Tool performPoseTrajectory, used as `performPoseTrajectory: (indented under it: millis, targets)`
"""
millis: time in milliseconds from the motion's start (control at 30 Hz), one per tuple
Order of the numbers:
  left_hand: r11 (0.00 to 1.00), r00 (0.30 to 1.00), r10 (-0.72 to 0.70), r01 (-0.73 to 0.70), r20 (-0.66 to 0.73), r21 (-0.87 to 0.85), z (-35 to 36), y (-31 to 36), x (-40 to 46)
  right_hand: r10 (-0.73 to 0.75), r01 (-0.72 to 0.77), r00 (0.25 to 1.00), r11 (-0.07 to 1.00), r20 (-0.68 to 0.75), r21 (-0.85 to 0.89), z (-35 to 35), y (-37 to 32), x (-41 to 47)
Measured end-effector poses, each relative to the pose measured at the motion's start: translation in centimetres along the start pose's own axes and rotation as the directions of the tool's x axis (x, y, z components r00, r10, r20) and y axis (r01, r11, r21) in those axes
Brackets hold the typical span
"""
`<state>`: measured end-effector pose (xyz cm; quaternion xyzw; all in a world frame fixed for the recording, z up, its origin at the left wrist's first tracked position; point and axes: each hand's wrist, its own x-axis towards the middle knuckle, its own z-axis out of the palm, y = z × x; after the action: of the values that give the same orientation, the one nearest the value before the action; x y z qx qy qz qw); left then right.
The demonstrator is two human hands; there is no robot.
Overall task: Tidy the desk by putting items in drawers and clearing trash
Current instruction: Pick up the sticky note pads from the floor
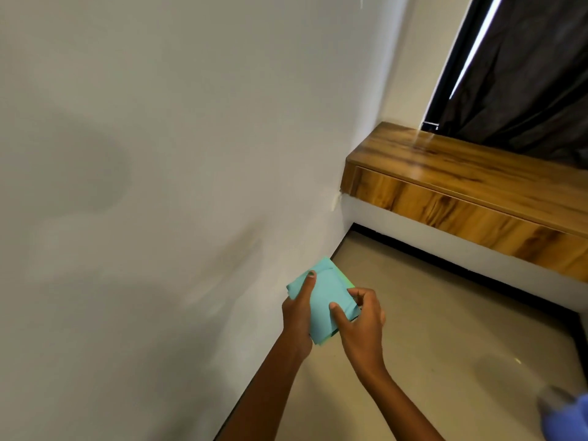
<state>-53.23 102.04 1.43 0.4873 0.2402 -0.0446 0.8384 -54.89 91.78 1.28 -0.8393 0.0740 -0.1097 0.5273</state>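
A folded wad of light blue paper (324, 300) with a green sheet showing at its edges is held in front of me, low in the head view. My left hand (297, 319) grips its left side, with the thumb laid across the top. My right hand (359, 326) pinches its right lower corner. Both hands hold the paper above the floor, close to the wall. No desk surface or trash bin shows in this view.
A white wall (159, 154) fills the left. A wooden ledge (461, 173) with a drawer-like front (445, 211) runs along the right under a dark curtain (525, 74). Beige floor (429, 313) lies below. A blurred blue thing (569, 418) sits at the bottom right corner.
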Motion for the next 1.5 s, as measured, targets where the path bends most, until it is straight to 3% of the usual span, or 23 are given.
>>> performPoseTrajectory:
  millis: [67,133,333,500,767,900,1100,1500]
  targets:
    - [0.999,1.000,-0.019,0.019,0.010,0.030,0.8,0.0,1.0,0.007,-0.014,0.999,0.990,-0.050,-0.137,-0.8,0.1,1.0]
    - [0.997,1.000,-0.015,0.013,0.027,0.076,1.7,0.1,2.1,0.000,-0.007,0.999,0.986,-0.043,-0.167,-1.5,0.2,2.6]
    - [0.976,0.989,-0.068,0.040,0.129,0.214,5.8,0.1,6.6,0.092,-0.143,0.959,0.974,0.267,0.176,-3.7,0.3,8.3]
    - [0.958,0.984,-0.056,0.005,0.172,0.287,9.8,0.2,13.4,0.139,-0.219,0.948,0.938,0.286,0.269,-4.0,2.2,14.9]
    - [0.923,0.971,-0.171,0.098,0.169,0.373,21.2,1.1,26.5,0.374,-0.396,0.917,0.814,0.139,0.424,-6.1,5.0,30.6]
    - [0.954,0.920,-0.257,0.193,0.295,0.230,26.2,1.8,31.5,0.456,-0.438,0.886,0.769,0.081,0.465,-7.6,6.6,37.5]
    - [0.932,0.892,-0.354,0.360,0.280,0.032,29.6,1.1,37.9,0.533,-0.439,0.846,0.718,-0.021,0.541,-9.1,9.1,44.1]
    - [0.874,0.871,-0.484,0.485,0.081,0.008,37.3,-2.4,52.8,0.550,-0.374,0.820,0.726,-0.160,0.576,-12.3,11.4,55.5]
